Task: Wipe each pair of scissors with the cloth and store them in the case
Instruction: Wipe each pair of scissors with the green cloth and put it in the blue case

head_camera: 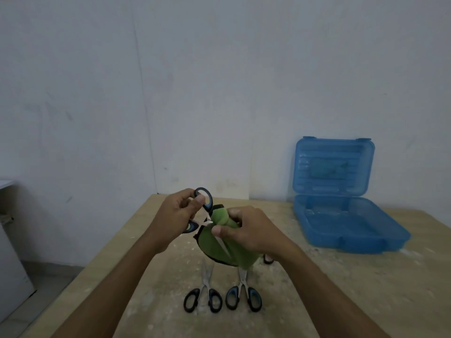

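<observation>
My left hand [175, 213] grips the black-and-blue handles of a pair of scissors [203, 203], held spread apart above the table. My right hand [251, 230] pinches a green cloth [219, 250] around one of its blades; a sliver of blade shows between my fingers. Two more pairs of scissors lie flat near the table's front, one on the left [203, 297] and one on the right [244, 295], handles toward me. The handle of a further pair [268, 259] peeks out behind my right wrist. The blue plastic case [346, 223] stands open at the right, its tray showing nothing inside.
The wooden table [366, 289] is dusted with pale powder and abuts a white wall. Its left edge runs diagonally, with the floor and a white cabinet [12, 264] beyond it. The case lid [333, 167] leans upright against the wall.
</observation>
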